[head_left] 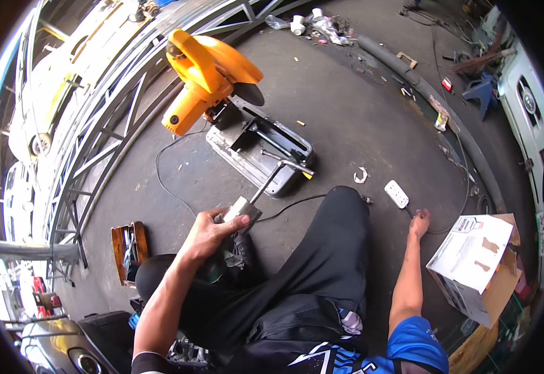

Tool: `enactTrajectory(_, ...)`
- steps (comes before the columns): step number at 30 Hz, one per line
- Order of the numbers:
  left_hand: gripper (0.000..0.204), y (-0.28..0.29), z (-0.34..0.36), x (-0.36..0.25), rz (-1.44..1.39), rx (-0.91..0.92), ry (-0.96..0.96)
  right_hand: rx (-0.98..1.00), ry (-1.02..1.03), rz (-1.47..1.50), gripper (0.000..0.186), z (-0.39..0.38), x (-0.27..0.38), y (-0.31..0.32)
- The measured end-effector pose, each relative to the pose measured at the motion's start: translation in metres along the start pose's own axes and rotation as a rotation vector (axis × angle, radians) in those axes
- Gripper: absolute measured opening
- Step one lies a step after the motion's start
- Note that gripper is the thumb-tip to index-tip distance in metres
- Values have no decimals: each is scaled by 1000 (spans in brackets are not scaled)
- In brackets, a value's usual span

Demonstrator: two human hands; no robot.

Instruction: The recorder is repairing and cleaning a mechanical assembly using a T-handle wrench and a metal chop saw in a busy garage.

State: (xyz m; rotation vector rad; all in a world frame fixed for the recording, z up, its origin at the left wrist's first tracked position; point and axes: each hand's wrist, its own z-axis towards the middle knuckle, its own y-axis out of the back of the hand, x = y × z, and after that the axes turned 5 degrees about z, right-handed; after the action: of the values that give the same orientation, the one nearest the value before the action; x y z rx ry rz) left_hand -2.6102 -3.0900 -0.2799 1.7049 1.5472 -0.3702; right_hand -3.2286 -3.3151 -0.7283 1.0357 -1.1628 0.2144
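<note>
Our left hand (212,232) wraps the metal block (242,212) in front of us, and we'd best steady its rod (267,183) while our right hand (419,223), hold unclear, hovers near the white power strip (396,194).

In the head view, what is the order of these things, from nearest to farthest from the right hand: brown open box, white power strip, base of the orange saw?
1. White power strip: just ahead and left of the right hand.
2. Base of the orange saw: farther left and ahead.
3. Brown open box: far left.
</note>
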Motion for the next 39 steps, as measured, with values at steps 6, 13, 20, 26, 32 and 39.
enactTrajectory(6,72,5,-7,12,17,-79,-28,692,-51,147,31,-112,93,-57)
enactTrajectory(13,68,3,-20,17,-60,-28,-53,951,282,-115,47,-174,127,-104)
enactTrajectory(20,58,-4,-42,14,-147,-11,-74,1097,322,-129,42,-226,157,-177)
enactTrajectory(26,60,-21,-47,34,-311,94,-71,1109,395,-212,39,-254,193,-157)
enactTrajectory(32,60,-51,-25,51,-456,180,-45,1100,364,-316,36,-236,193,-120)
enactTrajectory(39,63,-53,-11,39,-377,182,-134,1106,274,-437,34,-184,219,-96)
